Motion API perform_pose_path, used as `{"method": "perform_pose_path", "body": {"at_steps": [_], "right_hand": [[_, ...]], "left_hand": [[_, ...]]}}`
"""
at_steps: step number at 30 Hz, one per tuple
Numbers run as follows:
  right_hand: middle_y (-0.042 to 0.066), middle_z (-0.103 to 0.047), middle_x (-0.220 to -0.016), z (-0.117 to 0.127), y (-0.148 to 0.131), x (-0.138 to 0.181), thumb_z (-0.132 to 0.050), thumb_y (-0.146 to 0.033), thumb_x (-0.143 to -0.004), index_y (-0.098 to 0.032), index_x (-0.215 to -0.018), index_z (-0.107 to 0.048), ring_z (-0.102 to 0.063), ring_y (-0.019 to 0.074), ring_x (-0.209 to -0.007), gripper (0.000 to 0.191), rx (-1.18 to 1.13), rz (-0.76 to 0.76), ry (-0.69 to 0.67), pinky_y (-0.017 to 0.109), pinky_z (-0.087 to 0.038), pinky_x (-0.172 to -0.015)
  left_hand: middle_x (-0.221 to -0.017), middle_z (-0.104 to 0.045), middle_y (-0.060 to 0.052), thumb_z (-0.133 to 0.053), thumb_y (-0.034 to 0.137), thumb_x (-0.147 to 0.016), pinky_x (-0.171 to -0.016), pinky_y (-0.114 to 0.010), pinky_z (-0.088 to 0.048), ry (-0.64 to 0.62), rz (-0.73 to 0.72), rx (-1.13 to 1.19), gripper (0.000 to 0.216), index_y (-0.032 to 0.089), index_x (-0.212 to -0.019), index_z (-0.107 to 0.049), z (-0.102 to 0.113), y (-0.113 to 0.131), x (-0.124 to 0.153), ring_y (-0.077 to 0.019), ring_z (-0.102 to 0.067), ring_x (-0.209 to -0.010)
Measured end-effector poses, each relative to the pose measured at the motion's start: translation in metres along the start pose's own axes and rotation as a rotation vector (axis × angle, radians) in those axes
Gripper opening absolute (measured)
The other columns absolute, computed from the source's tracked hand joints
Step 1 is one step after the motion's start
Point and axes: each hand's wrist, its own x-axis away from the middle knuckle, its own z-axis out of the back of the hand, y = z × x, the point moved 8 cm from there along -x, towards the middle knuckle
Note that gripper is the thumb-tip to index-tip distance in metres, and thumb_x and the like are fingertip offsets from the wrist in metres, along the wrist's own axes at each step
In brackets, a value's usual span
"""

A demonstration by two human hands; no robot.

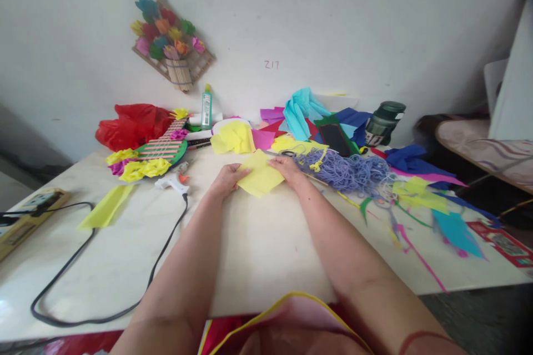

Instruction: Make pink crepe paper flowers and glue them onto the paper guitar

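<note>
A square piece of yellow crepe paper is stretched between my two hands above the middle of the white table. My left hand pinches its left corner, and my right hand pinches the right one. Just beyond the paper lie a crumpled yellow sheet and a pair of scissors, partly covered. Right of my right hand spreads a tangled heap of purple yarn. A white glue gun rests on the table left of my left hand.
A black cord loops across the left side to a power strip. A yellow strip lies over it. Behind are a decorated guitar shape, a red bag, a glue bottle, a phone and a dark jar.
</note>
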Motion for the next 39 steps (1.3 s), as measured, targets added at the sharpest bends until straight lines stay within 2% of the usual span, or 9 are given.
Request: {"method": "perform_pose_path", "body": {"at_steps": [6, 10, 17, 23, 27, 34, 39], "right_hand": [[-0.003, -0.061, -0.056, 0.002, -0.002, -0.001, -0.075, -0.039, -0.051, -0.016, -0.062, -0.064, -0.051, 0.0100, -0.051, 0.027, 0.046, 0.039, 0.001, 0.024, -0.040, -0.053], [-0.004, -0.059, -0.055, 0.006, 0.000, -0.004, -0.072, -0.039, -0.054, -0.017, -0.062, -0.062, -0.050, 0.0091, -0.049, 0.026, 0.123, 0.068, 0.015, 0.023, -0.038, -0.051], [-0.002, -0.061, -0.055, 0.000, 0.002, -0.001, -0.073, -0.039, -0.055, -0.017, -0.061, -0.063, -0.051, 0.0107, -0.051, 0.026, 0.163, 0.051, -0.017, 0.024, -0.038, -0.050], [-0.003, -0.061, -0.054, -0.007, 0.003, 0.004, -0.075, -0.037, -0.053, -0.016, -0.061, -0.064, -0.051, 0.0096, -0.049, 0.025, 0.121, 0.023, -0.073, 0.023, -0.038, -0.049], [-0.002, -0.064, -0.057, -0.008, 0.005, 0.003, -0.076, -0.036, -0.051, -0.015, -0.064, -0.066, -0.054, 0.0106, -0.051, 0.027, 0.079, -0.007, -0.095, 0.024, -0.041, -0.051], [0.000, -0.069, -0.065, -0.007, 0.011, -0.002, -0.079, -0.031, -0.047, -0.017, -0.069, -0.069, -0.060, 0.0133, -0.059, 0.028, 0.057, -0.018, -0.099, 0.028, -0.047, -0.064], [0.000, -0.069, -0.065, -0.011, 0.009, 0.001, -0.079, -0.029, -0.047, -0.017, -0.069, -0.070, -0.061, 0.0139, -0.061, 0.027, 0.040, -0.040, -0.120, 0.029, -0.048, -0.066]], "left_hand": [[-0.055, -0.061, -0.003, -0.073, 0.048, -0.059, -0.046, -0.023, -0.040, -0.014, -0.019, -0.010, 0.040, 0.012, -0.072, -0.066, 0.001, -0.002, -0.001, -0.0158, -0.058, -0.053], [-0.065, -0.066, -0.005, -0.072, 0.048, -0.061, -0.056, -0.027, -0.046, -0.076, -0.028, 0.076, 0.039, 0.012, -0.074, -0.067, -0.002, -0.001, 0.000, -0.0187, -0.062, -0.060], [-0.071, -0.068, -0.007, -0.071, 0.048, -0.063, -0.063, -0.029, -0.048, -0.041, -0.033, 0.147, 0.037, 0.012, -0.074, -0.066, 0.003, 0.001, -0.003, -0.0200, -0.064, -0.065], [-0.069, -0.068, -0.006, -0.076, 0.041, -0.059, -0.061, -0.029, -0.048, -0.115, 0.019, 0.086, 0.033, 0.013, -0.073, -0.066, -0.001, -0.005, -0.002, -0.0188, -0.063, -0.062], [-0.071, -0.068, -0.007, -0.075, 0.041, -0.060, -0.062, -0.029, -0.049, -0.113, 0.043, 0.066, 0.033, 0.013, -0.075, -0.066, -0.001, -0.006, 0.000, -0.0187, -0.063, -0.064], [-0.070, -0.068, -0.006, -0.075, 0.040, -0.060, -0.059, -0.027, -0.048, -0.134, 0.047, 0.067, 0.031, 0.013, -0.073, -0.066, -0.004, -0.002, 0.004, -0.0174, -0.063, -0.061], [-0.067, -0.067, -0.003, -0.075, 0.040, -0.060, -0.055, -0.025, -0.045, -0.102, 0.025, 0.054, 0.031, 0.014, -0.071, -0.064, -0.001, -0.003, 0.002, -0.0144, -0.060, -0.056]]}}
